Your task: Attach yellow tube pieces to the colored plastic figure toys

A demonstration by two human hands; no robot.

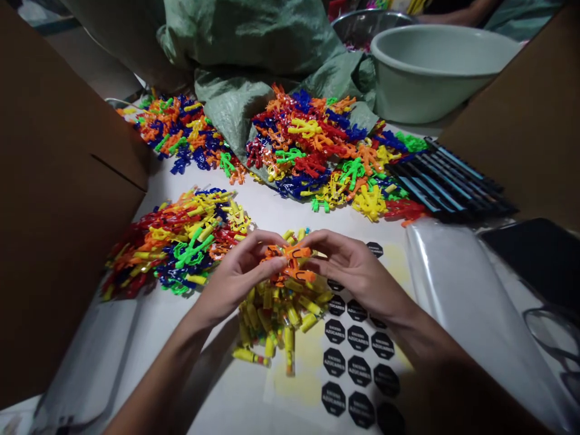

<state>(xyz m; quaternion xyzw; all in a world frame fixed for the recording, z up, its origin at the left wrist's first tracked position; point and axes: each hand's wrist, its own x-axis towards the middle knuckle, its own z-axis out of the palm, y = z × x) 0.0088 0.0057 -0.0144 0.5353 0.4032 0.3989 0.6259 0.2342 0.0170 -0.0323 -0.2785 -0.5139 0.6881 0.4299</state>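
Observation:
Between both hands is an orange plastic toy figure (296,275) with black markings, its two legs pointing right. My left hand (251,266) closes thumb and fingers around its left part. My right hand (342,257) pinches it from the right side; its fingertips are partly hidden behind the toy. Just below lies a heap of small yellow-wrapped tubes (272,317). A sheet of black octagonal stickers (357,338) extends under my right wrist. Left of my left hand is a pile of mixed coloured toys with yellow tubes among them (181,241).
A large pile of coloured plastic figures (312,139) spills from a green sack (254,36). Behind stand a pale tub (435,72) and a metal bowl (367,24), near another person's arm. Cardboard (58,181) flanks the left; black-and-blue strips (453,178) and clear plastic bags (466,290) lie right.

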